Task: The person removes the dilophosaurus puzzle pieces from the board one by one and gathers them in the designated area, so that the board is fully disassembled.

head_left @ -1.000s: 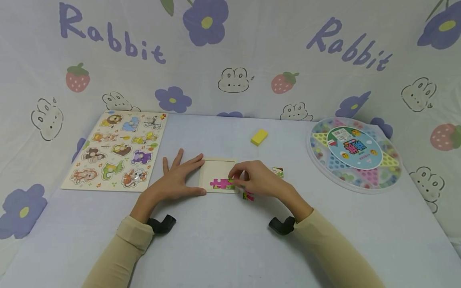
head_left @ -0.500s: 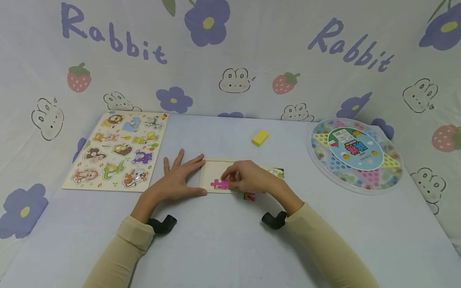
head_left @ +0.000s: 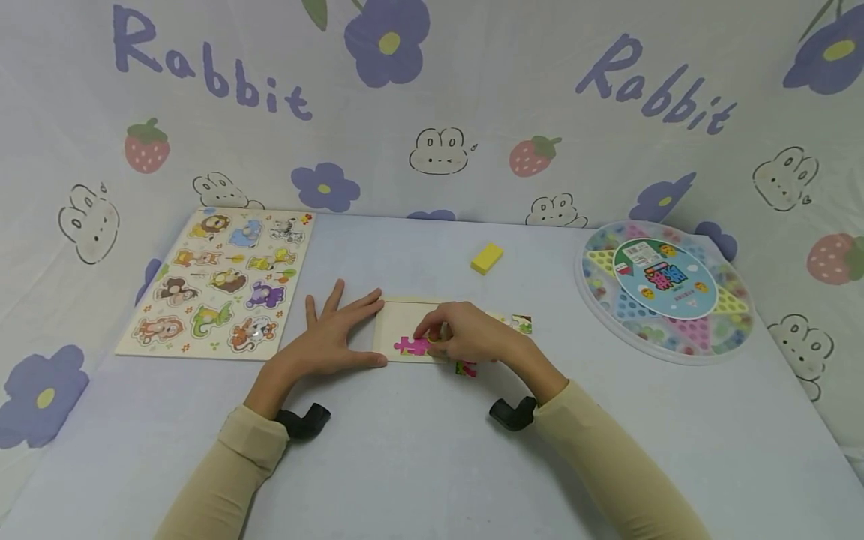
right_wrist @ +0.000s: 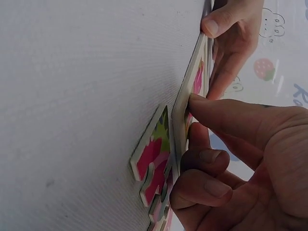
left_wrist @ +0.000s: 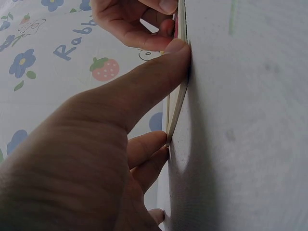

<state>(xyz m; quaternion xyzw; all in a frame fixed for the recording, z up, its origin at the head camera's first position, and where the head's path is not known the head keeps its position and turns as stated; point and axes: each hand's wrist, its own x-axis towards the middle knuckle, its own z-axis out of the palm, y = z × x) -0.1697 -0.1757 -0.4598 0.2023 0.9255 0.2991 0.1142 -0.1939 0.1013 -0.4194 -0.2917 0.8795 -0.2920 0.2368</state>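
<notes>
A shallow light-wood puzzle tray (head_left: 398,319) lies on the table in the head view. Inside it, near the front edge, is a pink jigsaw puzzle piece (head_left: 408,345). The left hand (head_left: 331,334) spreads its fingers at the tray's left side, thumb at the front corner and fingertips at the back corner. Over the tray's right part, the right hand (head_left: 469,332) has curled fingers, thumb and index finger pinching a puzzle piece against the tray floor; the fingers mostly hide it. A loose pink-and-green puzzle piece (right_wrist: 155,149) lies beside the tray, under the right hand.
Another loose puzzle piece (head_left: 522,323) lies right of the right hand. Behind stands a yellow block (head_left: 487,258). An animal puzzle board (head_left: 223,281) lies at left, a round Chinese checkers box (head_left: 664,292) at right. A printed rabbit cloth (head_left: 378,135) hangs behind the table.
The right hand has shifted slightly left over the pink pieces in the tray, then stayed nearly still. The left hand keeps its place at the tray's left side.
</notes>
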